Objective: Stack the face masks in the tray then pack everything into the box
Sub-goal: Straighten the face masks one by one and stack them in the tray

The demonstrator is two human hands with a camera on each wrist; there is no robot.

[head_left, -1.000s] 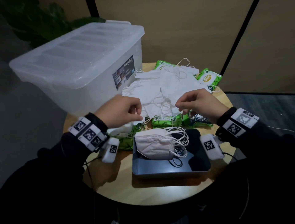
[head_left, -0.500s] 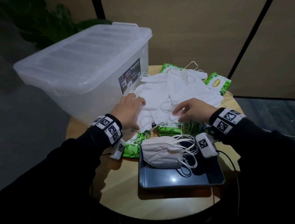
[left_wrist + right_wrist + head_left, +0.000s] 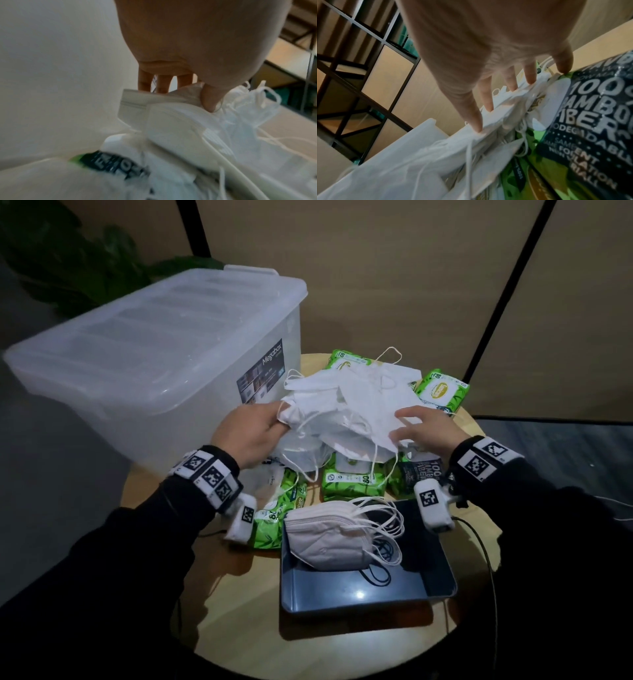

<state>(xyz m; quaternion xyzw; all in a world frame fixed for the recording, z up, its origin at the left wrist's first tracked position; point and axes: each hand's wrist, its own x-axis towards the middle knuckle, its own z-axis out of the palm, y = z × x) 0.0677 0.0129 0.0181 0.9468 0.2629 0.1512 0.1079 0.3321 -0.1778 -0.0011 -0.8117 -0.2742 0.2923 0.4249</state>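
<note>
Gathering a loose heap of white face masks [image 3: 346, 409] at centre frame, the left hand [image 3: 251, 436] pinches the pile's left edge between thumb and fingers [image 3: 211, 100], while the right hand [image 3: 426, 431] lays nearly straight fingers [image 3: 471, 115] flat on its right side. The masks look light, limp and prone to sliding apart, their ear loops likely to snag, so a two-sided squeeze on the folded bodies seems safest. Lower in frame, a neat mask stack [image 3: 329, 539] sits in the dark tray [image 3: 428, 580] on the desk [image 3: 239, 594], beside wipe packs [image 3: 349, 484] and the lidded storage box [image 3: 147, 361].
</note>
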